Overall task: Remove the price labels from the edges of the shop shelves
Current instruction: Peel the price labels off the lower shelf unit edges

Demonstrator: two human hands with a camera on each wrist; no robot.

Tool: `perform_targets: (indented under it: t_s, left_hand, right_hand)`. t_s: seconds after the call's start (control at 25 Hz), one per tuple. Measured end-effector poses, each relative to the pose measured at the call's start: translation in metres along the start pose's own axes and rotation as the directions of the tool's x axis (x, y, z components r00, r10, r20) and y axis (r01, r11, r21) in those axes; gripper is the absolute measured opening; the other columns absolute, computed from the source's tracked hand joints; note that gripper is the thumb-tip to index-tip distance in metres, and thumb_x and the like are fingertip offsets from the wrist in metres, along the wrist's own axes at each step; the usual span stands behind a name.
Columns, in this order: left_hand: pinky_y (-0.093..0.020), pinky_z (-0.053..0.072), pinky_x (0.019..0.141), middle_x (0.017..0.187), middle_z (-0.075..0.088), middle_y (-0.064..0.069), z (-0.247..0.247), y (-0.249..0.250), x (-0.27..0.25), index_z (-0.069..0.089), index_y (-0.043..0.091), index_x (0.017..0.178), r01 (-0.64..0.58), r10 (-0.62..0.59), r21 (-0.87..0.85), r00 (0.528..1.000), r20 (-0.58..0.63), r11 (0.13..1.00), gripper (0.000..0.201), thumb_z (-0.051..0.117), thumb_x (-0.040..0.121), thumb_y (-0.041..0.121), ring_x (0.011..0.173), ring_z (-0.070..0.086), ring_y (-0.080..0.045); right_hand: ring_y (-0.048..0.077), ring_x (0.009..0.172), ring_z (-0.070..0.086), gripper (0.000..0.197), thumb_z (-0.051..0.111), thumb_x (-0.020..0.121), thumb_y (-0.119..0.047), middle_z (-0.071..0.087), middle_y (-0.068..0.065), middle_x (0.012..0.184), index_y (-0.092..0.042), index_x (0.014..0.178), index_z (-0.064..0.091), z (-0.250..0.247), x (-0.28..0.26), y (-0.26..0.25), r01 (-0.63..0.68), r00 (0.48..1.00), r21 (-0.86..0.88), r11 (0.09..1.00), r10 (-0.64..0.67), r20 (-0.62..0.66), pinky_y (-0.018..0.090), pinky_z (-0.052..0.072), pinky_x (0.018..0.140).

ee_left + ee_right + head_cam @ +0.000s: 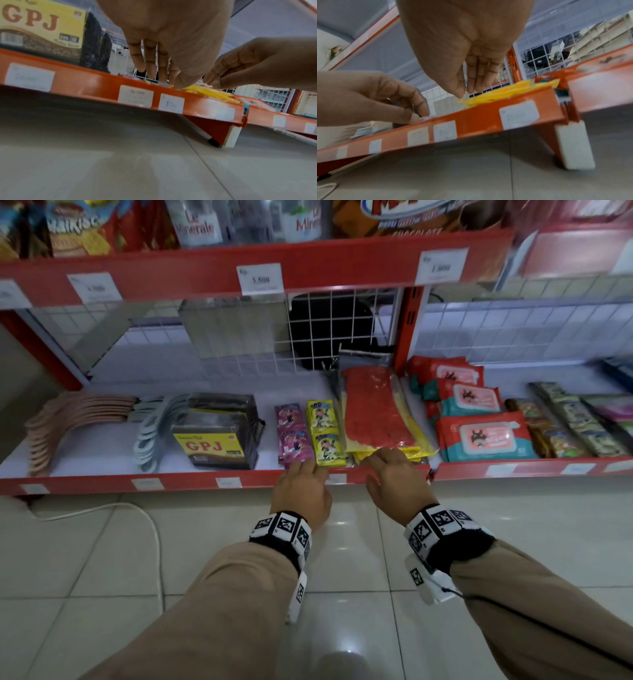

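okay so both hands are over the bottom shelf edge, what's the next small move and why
Probably lower the right hand onto the price label under it near the shelf end and pick at a corner. Both that hand and the left hand hover over the red shelf edge holding nothing, labels still stuck.

The left hand (301, 491) and the right hand (397, 481) cover part of the low shelf edge (191, 481), and their fingertips are hidden in the head view. The small price labels (228, 483) on that edge are too blurry to read. In the right wrist view the whole shelf edge is smeared by blur, and the label (518, 115) shows only fuzzy marks. The snack bags (78, 231) and water bottles (195, 224) on the top shelf are cut off by the picture's top edge.
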State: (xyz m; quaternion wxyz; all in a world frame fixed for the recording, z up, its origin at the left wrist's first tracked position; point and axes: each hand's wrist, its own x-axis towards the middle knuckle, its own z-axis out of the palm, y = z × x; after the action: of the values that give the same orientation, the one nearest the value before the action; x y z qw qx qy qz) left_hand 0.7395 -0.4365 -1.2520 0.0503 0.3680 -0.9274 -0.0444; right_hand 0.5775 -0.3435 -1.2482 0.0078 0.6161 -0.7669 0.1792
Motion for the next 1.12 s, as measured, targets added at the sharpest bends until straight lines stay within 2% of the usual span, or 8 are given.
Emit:
perform_targets:
  t_s: [0.12, 0.24, 0.36, 0.52, 0.6, 0.76, 1.0, 1.12]
  left_hand:
    - [-0.034, 0.040, 0.088, 0.118, 0.053, 0.001, -0.026, 0.017, 0.011, 0.057, 0.021, 0.116, -0.038, 0.037, -0.018, 0.995, -0.090, 0.999, 0.029, 0.050, 0.089, 0.030, 0.111, 0.045, -0.021]
    - [-0.034, 0.039, 0.085, 0.110, 0.055, 0.001, -0.069, 0.042, 0.029, 0.060, 0.022, 0.108, -0.142, 0.139, -0.001, 0.968, -0.209, 0.990, 0.025, 0.048, 0.089, 0.032, 0.106, 0.047, -0.022]
    - [-0.036, 0.039, 0.084, 0.104, 0.056, 0.002, -0.122, 0.062, 0.045, 0.060, 0.022, 0.104, -0.225, 0.225, 0.038, 0.919, -0.323, 0.974, 0.025, 0.045, 0.089, 0.034, 0.102, 0.048, -0.022]
    - [-0.033, 0.038, 0.083, 0.104, 0.058, 0.004, -0.192, 0.075, 0.059, 0.060, 0.023, 0.104, -0.269, 0.257, 0.043, 0.847, -0.465, 0.962, 0.023, 0.046, 0.090, 0.035, 0.099, 0.049, -0.019]
    - [-0.034, 0.038, 0.081, 0.101, 0.058, 0.004, -0.222, 0.083, 0.064, 0.061, 0.022, 0.103, -0.308, 0.283, 0.037, 0.812, -0.510, 0.951, 0.023, 0.048, 0.089, 0.034, 0.096, 0.049, -0.020]
    - [-0.034, 0.040, 0.079, 0.098, 0.059, 0.004, -0.262, 0.092, 0.072, 0.061, 0.022, 0.098, -0.386, 0.342, 0.036, 0.768, -0.542, 0.922, 0.020, 0.048, 0.087, 0.034, 0.096, 0.051, -0.020]
    - [-0.035, 0.042, 0.079, 0.098, 0.059, 0.004, -0.284, 0.094, 0.086, 0.061, 0.023, 0.096, -0.461, 0.418, 0.044, 0.755, -0.505, 0.886, 0.020, 0.048, 0.087, 0.037, 0.097, 0.052, -0.020]
    - [-0.035, 0.043, 0.080, 0.100, 0.059, 0.004, -0.281, 0.099, 0.093, 0.060, 0.024, 0.097, -0.475, 0.441, 0.061, 0.751, -0.492, 0.878, 0.022, 0.048, 0.087, 0.039, 0.098, 0.052, -0.019]
  right_hand:
    - [0.037, 0.096, 0.056, 0.022, 0.061, 0.080, -0.008, 0.060, 0.017, 0.097, -0.004, 0.101, 0.066, -0.040, 0.007, 0.010, -0.013, 0.991, 0.007, 1.000, 0.014, -0.132, 0.040, 0.047, 0.080]
    - [0.037, 0.086, 0.058, 0.018, 0.063, 0.080, -0.010, 0.061, 0.017, 0.091, -0.004, 0.097, 0.066, -0.090, 0.021, 0.017, 0.012, 0.953, -0.019, 1.000, -0.018, -0.304, 0.043, 0.048, 0.074]
    - [0.034, 0.083, 0.057, 0.015, 0.062, 0.084, -0.013, 0.061, 0.012, 0.089, -0.008, 0.097, 0.066, -0.141, 0.035, 0.019, 0.046, 0.887, -0.050, 0.998, -0.063, -0.457, 0.040, 0.047, 0.071]
    - [0.030, 0.081, 0.058, 0.012, 0.061, 0.084, -0.014, 0.062, 0.010, 0.089, -0.009, 0.094, 0.065, -0.199, 0.049, 0.014, 0.074, 0.774, -0.044, 0.996, -0.085, -0.628, 0.037, 0.046, 0.069]
    - [0.030, 0.080, 0.058, 0.013, 0.062, 0.083, -0.014, 0.062, 0.009, 0.089, -0.009, 0.094, 0.064, -0.221, 0.053, 0.009, 0.051, 0.759, -0.047, 0.998, -0.069, -0.648, 0.035, 0.044, 0.069]
    - [0.030, 0.083, 0.057, 0.017, 0.062, 0.081, -0.016, 0.062, 0.010, 0.091, -0.008, 0.096, 0.064, -0.248, 0.055, 0.004, -0.060, 0.792, -0.048, 0.997, 0.018, -0.610, 0.041, 0.048, 0.071]
    - [0.028, 0.084, 0.056, 0.014, 0.065, 0.081, -0.016, 0.060, 0.008, 0.089, -0.010, 0.094, 0.064, -0.273, 0.046, 0.011, -0.186, 0.798, -0.108, 0.977, 0.086, -0.597, 0.035, 0.047, 0.069]
    - [0.026, 0.083, 0.057, 0.014, 0.065, 0.081, -0.016, 0.061, 0.006, 0.089, -0.011, 0.094, 0.063, -0.278, 0.041, 0.031, -0.249, 0.763, -0.099, 0.963, 0.132, -0.633, 0.032, 0.046, 0.068]
